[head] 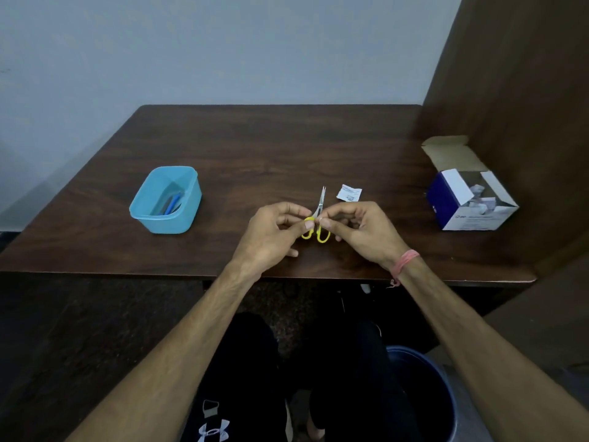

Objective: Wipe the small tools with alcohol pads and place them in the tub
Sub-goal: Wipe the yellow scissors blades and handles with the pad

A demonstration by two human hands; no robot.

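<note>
I pinch the yellow-handled scissors (316, 223) at the pivot with both my left hand (276, 230) and right hand (360, 229), blades up for wiping; the wrapper (349, 193) lies just beyond, the tub (145, 215) well left of them

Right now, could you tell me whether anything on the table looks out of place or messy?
Only a little: a torn white wrapper lies loose on the table beyond the scissors, and the box at the right stands askew with its flap open. Nothing looks spilled or damaged.
</note>
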